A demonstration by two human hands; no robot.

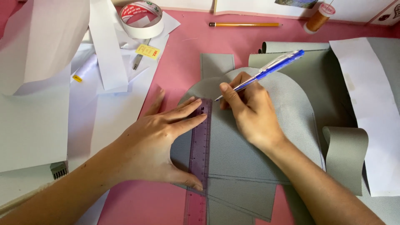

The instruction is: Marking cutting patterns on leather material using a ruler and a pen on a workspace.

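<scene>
Hands are working together on a grey fabric piece (pixel 266 125) with a rounded far edge, which is lying on the pink table (pixel 183 54) in the middle of the view. I am pressing my left hand (pixel 156 146) flat, fingers spread and grasping nothing, on a purple transparent ruler (pixel 200 150) to stop it sliding on the fabric. I am gripping a blue pen (pixel 266 71) in my right hand (pixel 250 112), its tip just right of the ruler's far end so the straight edge can be guiding it. Whether the tip is touching the fabric is too small to judge. More grey fabric (pixel 346 154) is curling at the right. White paper sheets (pixel 37 104) and a tape roll (pixel 141 18) are lying far left; a pencil (pixel 243 24) and an orange thread spool (pixel 318 17) are lying at the far edge. The ruler's near end is cut off by the frame.
</scene>
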